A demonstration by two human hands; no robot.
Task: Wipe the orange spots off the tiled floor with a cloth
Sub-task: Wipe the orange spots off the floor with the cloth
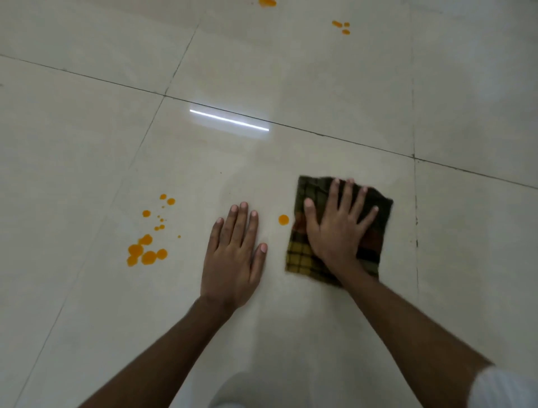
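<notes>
A folded checked cloth [375,230], dark green, yellow and brown, lies flat on the pale tiled floor [262,163]. My right hand [337,224] presses down on it with fingers spread. My left hand [235,250] rests flat on the bare tile to the left, fingers apart, holding nothing. One round orange spot [283,220] sits between my hands, just left of the cloth's edge. A cluster of several orange spots [148,250] lies further left. More orange spots [341,26] are far off at the top right, and another orange blot [267,3] touches the top edge.
Dark grout lines [291,125] cross the floor. A bright strip of reflected light [230,120] lies on the tile ahead. A white sleeve [506,390] shows at the bottom right.
</notes>
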